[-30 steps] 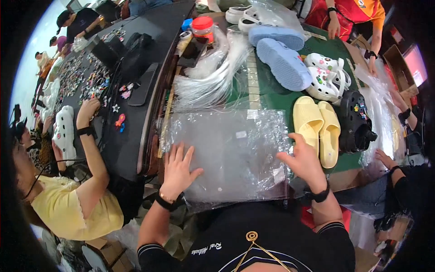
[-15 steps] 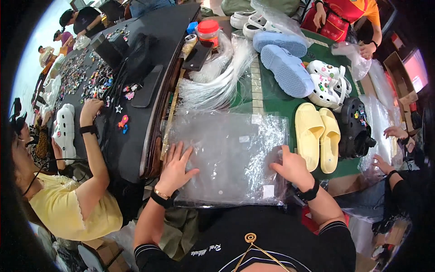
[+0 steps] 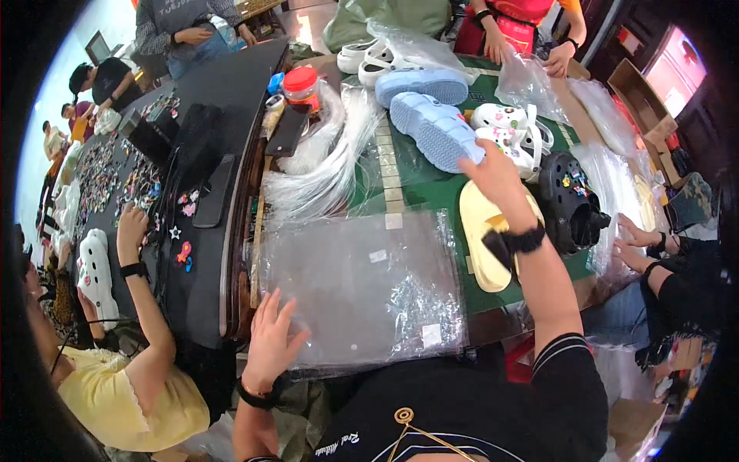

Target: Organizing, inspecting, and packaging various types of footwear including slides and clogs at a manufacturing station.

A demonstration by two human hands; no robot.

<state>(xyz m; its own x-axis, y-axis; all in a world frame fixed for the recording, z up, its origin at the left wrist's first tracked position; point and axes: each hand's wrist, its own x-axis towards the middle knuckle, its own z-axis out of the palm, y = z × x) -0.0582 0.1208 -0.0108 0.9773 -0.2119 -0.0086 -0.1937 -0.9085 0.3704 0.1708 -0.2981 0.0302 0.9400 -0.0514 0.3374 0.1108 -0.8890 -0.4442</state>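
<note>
Left hand (image 3: 271,339) flat, fingers spread, pinning the clear plastic bag (image 3: 362,289) at lower centre of the green tabletop (image 3: 408,181), while right hand (image 3: 493,171) reaches open and empty over the yellow clogs (image 3: 481,246) toward the blue clogs (image 3: 435,131).

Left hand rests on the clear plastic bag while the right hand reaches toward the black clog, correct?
Not quite. In the head view the right hand reaches to the light blue clog, not the black clog. The left hand does rest on the clear plastic bag.
</note>
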